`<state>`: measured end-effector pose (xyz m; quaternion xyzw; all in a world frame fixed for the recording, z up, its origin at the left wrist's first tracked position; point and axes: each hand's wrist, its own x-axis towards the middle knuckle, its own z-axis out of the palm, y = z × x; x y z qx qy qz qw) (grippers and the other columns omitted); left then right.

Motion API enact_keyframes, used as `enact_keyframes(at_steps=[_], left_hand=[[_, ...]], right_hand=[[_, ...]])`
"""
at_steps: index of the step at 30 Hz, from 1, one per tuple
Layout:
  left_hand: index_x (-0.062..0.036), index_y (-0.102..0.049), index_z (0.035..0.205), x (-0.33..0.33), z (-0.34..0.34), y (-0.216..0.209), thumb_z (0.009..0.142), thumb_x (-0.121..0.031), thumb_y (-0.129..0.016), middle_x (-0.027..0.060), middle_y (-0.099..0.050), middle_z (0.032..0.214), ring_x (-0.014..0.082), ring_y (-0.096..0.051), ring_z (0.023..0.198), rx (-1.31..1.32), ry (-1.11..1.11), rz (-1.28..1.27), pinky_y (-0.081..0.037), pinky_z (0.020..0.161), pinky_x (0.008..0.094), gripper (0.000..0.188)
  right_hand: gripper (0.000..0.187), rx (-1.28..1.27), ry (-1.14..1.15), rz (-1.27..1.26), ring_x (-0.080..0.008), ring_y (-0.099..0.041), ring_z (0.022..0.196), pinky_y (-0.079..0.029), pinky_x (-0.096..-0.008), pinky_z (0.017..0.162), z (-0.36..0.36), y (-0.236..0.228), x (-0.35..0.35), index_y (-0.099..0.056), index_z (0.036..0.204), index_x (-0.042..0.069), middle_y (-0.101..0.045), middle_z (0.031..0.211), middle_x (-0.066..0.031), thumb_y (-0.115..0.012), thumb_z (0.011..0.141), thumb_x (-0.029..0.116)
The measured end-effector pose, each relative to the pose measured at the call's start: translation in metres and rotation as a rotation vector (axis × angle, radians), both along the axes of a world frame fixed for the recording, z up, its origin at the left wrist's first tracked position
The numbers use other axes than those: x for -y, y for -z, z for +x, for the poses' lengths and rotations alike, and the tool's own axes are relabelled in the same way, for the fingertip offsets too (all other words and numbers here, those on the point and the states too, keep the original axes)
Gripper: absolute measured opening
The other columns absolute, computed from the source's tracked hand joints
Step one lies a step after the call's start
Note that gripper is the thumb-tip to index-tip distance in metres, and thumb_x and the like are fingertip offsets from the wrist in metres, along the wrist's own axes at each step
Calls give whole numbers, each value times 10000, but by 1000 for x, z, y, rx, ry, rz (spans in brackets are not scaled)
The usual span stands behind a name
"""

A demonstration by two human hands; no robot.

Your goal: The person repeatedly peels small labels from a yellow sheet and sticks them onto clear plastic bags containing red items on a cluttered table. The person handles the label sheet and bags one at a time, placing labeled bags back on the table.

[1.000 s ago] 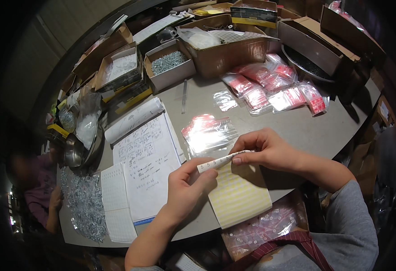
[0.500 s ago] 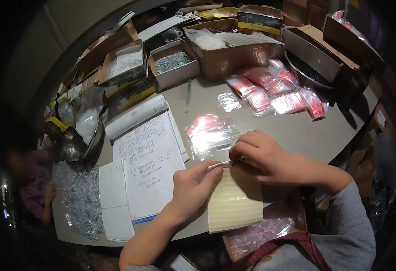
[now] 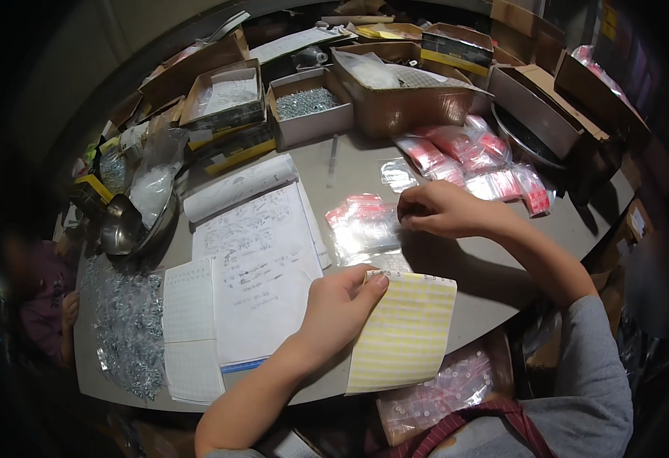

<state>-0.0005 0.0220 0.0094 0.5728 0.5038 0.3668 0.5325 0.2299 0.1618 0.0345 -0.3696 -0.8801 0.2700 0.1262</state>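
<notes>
My left hand (image 3: 338, 305) pinches the top left corner of a sheet of small yellow-and-white stickers (image 3: 402, 340), which hangs over the table's front edge. Beyond it, my right hand (image 3: 447, 210) is at the right side of a stack of clear plastic bags (image 3: 365, 233) with red markings. The fingers of that hand are curled together, and whatever is between them is too small to make out. Left of the sheet lies an open pad of handwritten pages (image 3: 262, 263), its top page rolled back.
Filled red-marked bags (image 3: 495, 183) lie at the back right beside a round pan (image 3: 529, 137). A box of small metal parts (image 3: 304, 104) stands at the back. A heap of bagged metal pieces (image 3: 127, 328) covers the left edge. Another person's hand (image 3: 70, 309) shows at far left.
My right hand has left the sticker sheet's top edge and moved forward to the stack of bags. The sheet's top edge now lies flatter, with my left hand still pinching it.
</notes>
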Motion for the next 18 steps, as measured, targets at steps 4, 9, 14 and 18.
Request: enact_keyframes(at_steps=[4, 9, 14, 18], left_hand=[[30, -703, 1139, 1, -3, 4, 1012, -200, -642, 55, -720, 916, 84, -621, 827, -93, 28, 96, -513, 740, 263, 270], [24, -691, 1161, 2, -5, 11, 1020, -206, -638, 55, -717, 915, 82, -630, 831, -110, 31, 114, -518, 738, 259, 275], [15, -673, 1191, 3, -1, 3, 1033, -208, -617, 57, -716, 927, 85, -636, 844, -102, 45, 97, -522, 747, 262, 279], [10, -655, 1208, 4, -4, 6, 1054, -209, -577, 63, -712, 973, 86, -632, 896, -71, 60, 88, -521, 783, 269, 279]], right_hand=[[300, 63, -40, 116, -348, -690, 825, -527, -438, 759, 0, 21, -15, -667, 990, -25, -710, 896, -206, -728, 897, 253], [342, 462, 92, 181, -366, -685, 820, -521, -449, 746, 10, -7, -13, -680, 977, -10, -705, 850, -195, -772, 862, 299], [245, -1, -77, -102, -183, -615, 754, -515, -343, 728, -3, -7, -14, -632, 980, -8, -673, 848, -96, -766, 872, 166], [253, -95, -69, 69, -281, -668, 781, -523, -401, 708, -20, 15, -7, -621, 948, 9, -676, 838, -155, -754, 881, 214]])
